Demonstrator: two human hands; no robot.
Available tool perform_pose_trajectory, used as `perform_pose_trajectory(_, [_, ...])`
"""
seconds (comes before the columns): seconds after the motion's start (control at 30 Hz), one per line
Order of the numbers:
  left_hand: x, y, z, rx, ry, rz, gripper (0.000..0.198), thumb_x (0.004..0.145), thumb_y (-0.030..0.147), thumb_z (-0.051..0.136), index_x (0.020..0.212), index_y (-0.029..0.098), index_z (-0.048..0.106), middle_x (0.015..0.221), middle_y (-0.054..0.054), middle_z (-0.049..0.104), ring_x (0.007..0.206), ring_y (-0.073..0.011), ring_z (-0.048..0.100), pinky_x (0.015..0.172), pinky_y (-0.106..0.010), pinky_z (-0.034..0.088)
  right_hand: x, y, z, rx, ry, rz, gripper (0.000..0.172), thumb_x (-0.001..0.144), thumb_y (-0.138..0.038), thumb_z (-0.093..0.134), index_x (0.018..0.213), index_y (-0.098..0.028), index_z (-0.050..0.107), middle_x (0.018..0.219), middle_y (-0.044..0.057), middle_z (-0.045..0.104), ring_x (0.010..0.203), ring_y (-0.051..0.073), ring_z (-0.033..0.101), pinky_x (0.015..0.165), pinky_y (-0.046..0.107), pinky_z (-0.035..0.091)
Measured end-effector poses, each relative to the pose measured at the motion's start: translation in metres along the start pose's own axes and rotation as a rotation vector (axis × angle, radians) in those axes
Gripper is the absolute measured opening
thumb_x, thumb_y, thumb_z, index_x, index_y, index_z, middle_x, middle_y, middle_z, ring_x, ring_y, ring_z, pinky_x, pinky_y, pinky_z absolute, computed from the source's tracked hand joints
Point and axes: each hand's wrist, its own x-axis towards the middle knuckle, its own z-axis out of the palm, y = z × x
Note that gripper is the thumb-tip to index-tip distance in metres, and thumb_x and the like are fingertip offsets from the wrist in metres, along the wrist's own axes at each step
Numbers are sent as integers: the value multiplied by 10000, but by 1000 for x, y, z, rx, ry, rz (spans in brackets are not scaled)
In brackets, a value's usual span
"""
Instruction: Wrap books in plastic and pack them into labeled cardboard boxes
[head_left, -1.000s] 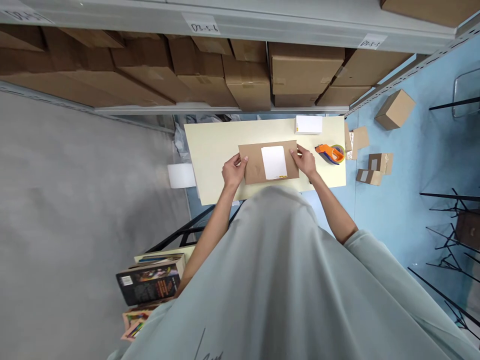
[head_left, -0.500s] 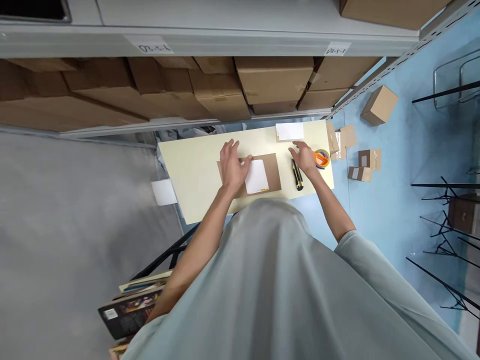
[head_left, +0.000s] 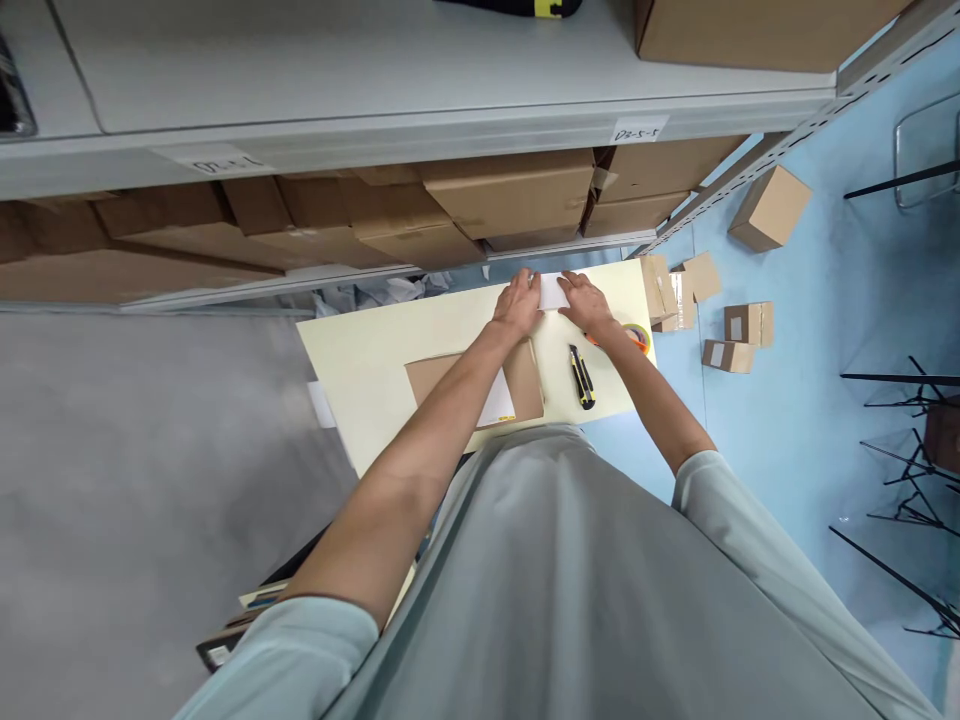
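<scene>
Near the far edge of the pale yellow table [head_left: 360, 345] lies a stack of white paper [head_left: 553, 292]. My left hand [head_left: 519, 302] grips its left side, fingers closed along the edge. On the opposite side my right hand [head_left: 587, 302] grips it too; the fingertips are partly hidden. Closer to my body, a brown cardboard sheet [head_left: 527, 385] rests under a white sheet [head_left: 499, 402] with a small yellow mark at its corner. My left forearm covers part of both. A black and yellow utility knife [head_left: 581, 378] lies right of the cardboard, below my right hand.
Orange and yellow tape [head_left: 639, 338] sits by my right wrist. Beyond the table stands a metal shelf [head_left: 375, 125] packed with cardboard boxes [head_left: 517, 195]. Small cartons [head_left: 727, 355] lie on the blue floor at right. Books [head_left: 247, 620] are stacked at lower left.
My left hand has left the white sheet on the cardboard and moved up and right to the paper stack. My right hand has come in against its right side. The view has shifted.
</scene>
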Motion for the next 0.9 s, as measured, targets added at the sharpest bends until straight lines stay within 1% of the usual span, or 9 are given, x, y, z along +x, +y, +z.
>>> perform_pose_trajectory(0.07, [2,2,-3,86,-46,-35,818,803,177,920,1562,88,627,1648,-293,549,1592,-528,523,1360,-639,423,-3,-2,0,-30,-9,11,563,969,-130,841,1505,-118,666,1808,227,487,1660,411,467,1391,621,440])
perform_pose_trajectory(0.13, [2,4,-8,213,-100,-54,823,863,188,858,1626,79,569,1694,-296,503,1600,-498,517,1343,-597,448,-7,-4,-2,-64,-10,8,517,997,-101,781,1500,-114,662,1817,223,474,1662,391,459,1369,602,475])
perform_pose_trajectory(0.27, [1,12,-19,387,-193,-53,894,939,300,817,1722,75,449,1764,-283,441,1638,-436,477,1355,-483,418,-11,-8,-4,-125,-1,-7,514,1043,-134,703,1550,-117,625,1825,203,474,1636,379,464,1296,589,560])
perform_pose_trajectory(0.37, [0,17,-24,434,-235,-49,912,952,354,823,1732,76,439,1755,-283,456,1617,-431,490,1341,-465,418,-11,-11,-6,-146,-7,1,507,1057,-162,685,1559,-118,623,1824,203,476,1617,386,464,1250,581,600])
perform_pose_trajectory(0.57, [-1,24,-29,435,-230,-40,815,977,287,801,1713,118,496,1761,-248,460,1608,-411,496,1324,-457,429,-10,-15,-8,-148,-27,16,498,1058,-180,687,1547,-109,627,1825,219,466,1601,405,466,1197,602,631])
perform_pose_trajectory(0.67, [-2,24,-29,412,-220,-45,814,959,320,837,1681,106,529,1767,-260,447,1619,-429,482,1339,-485,421,-11,-17,-9,-149,-31,19,493,1061,-183,692,1543,-107,629,1823,220,469,1595,403,473,1203,602,625])
perform_pose_trajectory(0.73, [-3,23,-28,376,-189,-42,803,935,340,869,1643,113,567,1762,-261,455,1617,-443,482,1345,-513,422,-11,-18,-11,-147,-42,26,500,1054,-173,691,1545,-103,626,1831,223,456,1600,406,474,1207,609,621])
perform_pose_trajectory(0.8, [-3,22,-27,322,-143,-23,719,936,318,863,1592,149,621,1730,-237,502,1603,-430,504,1345,-523,436,-12,-19,-12,-138,-48,31,504,1049,-166,684,1546,-102,624,1841,225,441,1606,411,475,1204,616,621])
perform_pose_trajectory(0.9, [-1,20,-24,223,-66,-26,461,1006,262,749,1465,226,718,1566,-187,658,1484,-376,623,1299,-509,490,-12,-20,-13,-131,-48,27,498,1057,-170,665,1549,-103,625,1845,223,437,1608,411,482,1207,624,617])
